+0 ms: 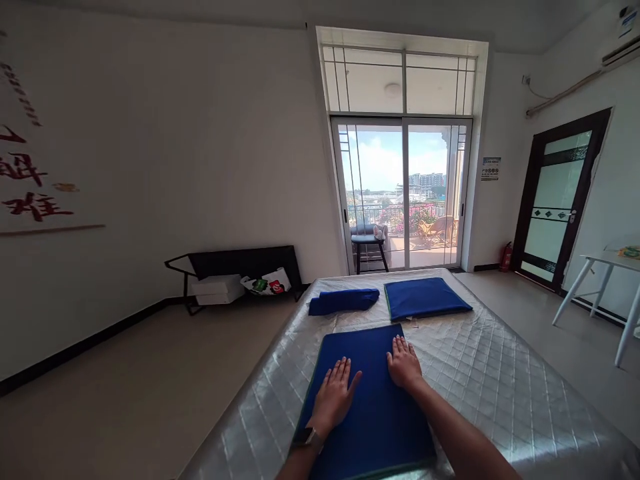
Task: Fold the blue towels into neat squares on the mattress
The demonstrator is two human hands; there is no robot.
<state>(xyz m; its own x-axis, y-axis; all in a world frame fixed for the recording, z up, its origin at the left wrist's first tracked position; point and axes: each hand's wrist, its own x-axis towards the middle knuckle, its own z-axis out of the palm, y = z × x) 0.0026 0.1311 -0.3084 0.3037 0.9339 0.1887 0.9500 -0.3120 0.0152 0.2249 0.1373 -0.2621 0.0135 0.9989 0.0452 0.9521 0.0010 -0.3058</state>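
A blue cloth [367, 353] lies spread in a flat rectangle on the near part of a plastic-wrapped quilted mattress [480, 373]. My left hand [334, 395] rests flat on the cloth's middle, fingers stretched and apart, with a dark watch on the wrist. My right hand [403, 363] lies flat on the cloth's upper right part, fingers straight. Farther along the mattress a second blue cloth [424, 297] lies folded flat on the right. A third blue cloth [343, 301] lies bunched in a loose roll on the left.
A sliding glass balcony door [403, 193] stands beyond the mattress with a dark stool [369, 248] outside it. A black rack [240, 267] with white boxes leans on the left wall. A white table [607, 280] and a dark door [557, 200] are on the right.
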